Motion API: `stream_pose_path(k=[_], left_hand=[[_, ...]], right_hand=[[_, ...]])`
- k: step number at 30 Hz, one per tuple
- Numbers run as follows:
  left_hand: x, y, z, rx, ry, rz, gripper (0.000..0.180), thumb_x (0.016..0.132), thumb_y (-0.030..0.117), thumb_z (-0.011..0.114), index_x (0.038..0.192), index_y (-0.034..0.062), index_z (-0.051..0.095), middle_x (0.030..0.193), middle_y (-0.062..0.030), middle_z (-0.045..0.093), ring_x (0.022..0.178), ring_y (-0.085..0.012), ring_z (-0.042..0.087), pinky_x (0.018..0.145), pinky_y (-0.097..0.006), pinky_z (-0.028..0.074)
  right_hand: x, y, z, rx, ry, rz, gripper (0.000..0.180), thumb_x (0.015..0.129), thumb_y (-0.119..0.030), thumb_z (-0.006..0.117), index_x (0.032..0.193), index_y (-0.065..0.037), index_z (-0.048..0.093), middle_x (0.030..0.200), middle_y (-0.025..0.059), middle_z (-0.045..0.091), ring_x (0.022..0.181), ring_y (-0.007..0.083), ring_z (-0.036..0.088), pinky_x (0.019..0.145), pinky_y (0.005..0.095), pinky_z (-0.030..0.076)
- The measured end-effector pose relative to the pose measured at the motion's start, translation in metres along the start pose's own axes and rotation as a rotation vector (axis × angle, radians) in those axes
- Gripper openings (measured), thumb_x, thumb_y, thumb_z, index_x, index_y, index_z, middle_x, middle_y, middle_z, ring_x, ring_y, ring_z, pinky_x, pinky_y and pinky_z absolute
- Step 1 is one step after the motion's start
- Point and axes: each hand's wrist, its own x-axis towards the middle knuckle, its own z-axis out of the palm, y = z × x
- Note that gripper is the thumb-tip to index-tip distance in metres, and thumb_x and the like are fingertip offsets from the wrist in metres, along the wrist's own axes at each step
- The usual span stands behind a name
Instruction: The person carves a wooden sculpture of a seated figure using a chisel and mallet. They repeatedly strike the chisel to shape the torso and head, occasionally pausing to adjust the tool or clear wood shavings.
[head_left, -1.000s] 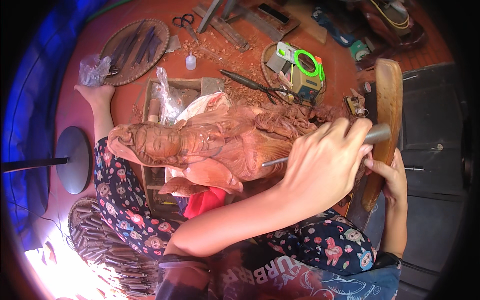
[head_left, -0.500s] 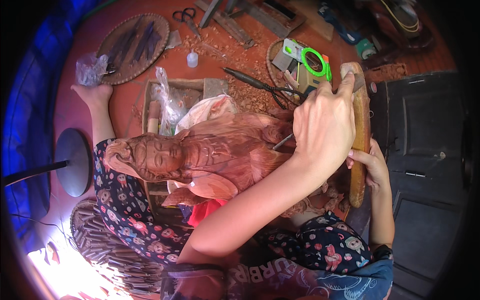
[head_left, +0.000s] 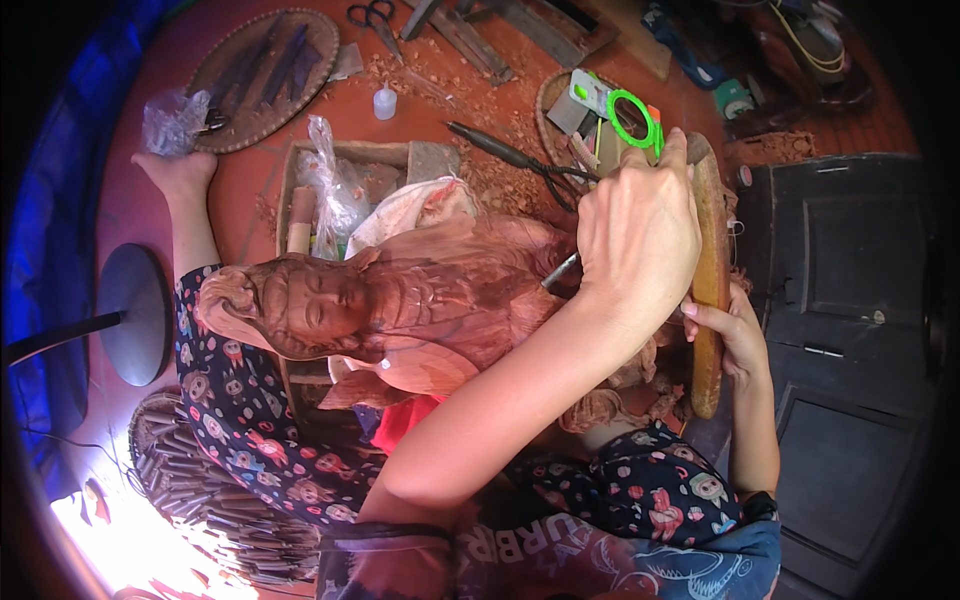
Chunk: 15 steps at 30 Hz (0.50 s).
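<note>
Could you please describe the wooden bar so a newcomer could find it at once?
Right of the big carved statue is the right hand. It holds the bar: long, thick, yellowish wood, unlike the thin metal rod in the left hand.

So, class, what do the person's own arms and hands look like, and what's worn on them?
The left hand and right hand wear no gloves, and no rings or watch show. Both forearms are bare; the shirt looks dark and short-sleeved, with pale printing.
</note>
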Motion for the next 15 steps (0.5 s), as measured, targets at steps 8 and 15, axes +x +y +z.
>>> stream_pose_path(k=[8,15], left_hand=[[0.000,-0.001,-0.001,-0.016,-0.013,-0.001,0.027,0.090,0.016,0.056,0.112,0.0014,0.065,0.085,-0.0258,0.065,0.073,-0.0421,0.065,0.066,-0.049,0.052],[0.001,-0.001,0.002,0.037,0.050,-0.014,0.027,0.091,0.017,0.056,0.112,0.0020,0.065,0.083,-0.0252,0.065,0.072,-0.0421,0.065,0.065,-0.049,0.052]], right_hand=[[0.000,0.002,-0.001,-0.002,0.016,0.009,0.035,0.077,-0.008,0.072,0.107,0.001,0.058,0.078,0.0025,0.059,0.059,0.0083,0.055,0.055,0.0226,0.046],[0.002,-0.012,-0.005,-0.027,0.034,-0.066,0.037,0.077,-0.006,0.071,0.109,0.000,0.056,0.080,0.0025,0.059,0.059,0.0083,0.055,0.056,0.0222,0.046]])
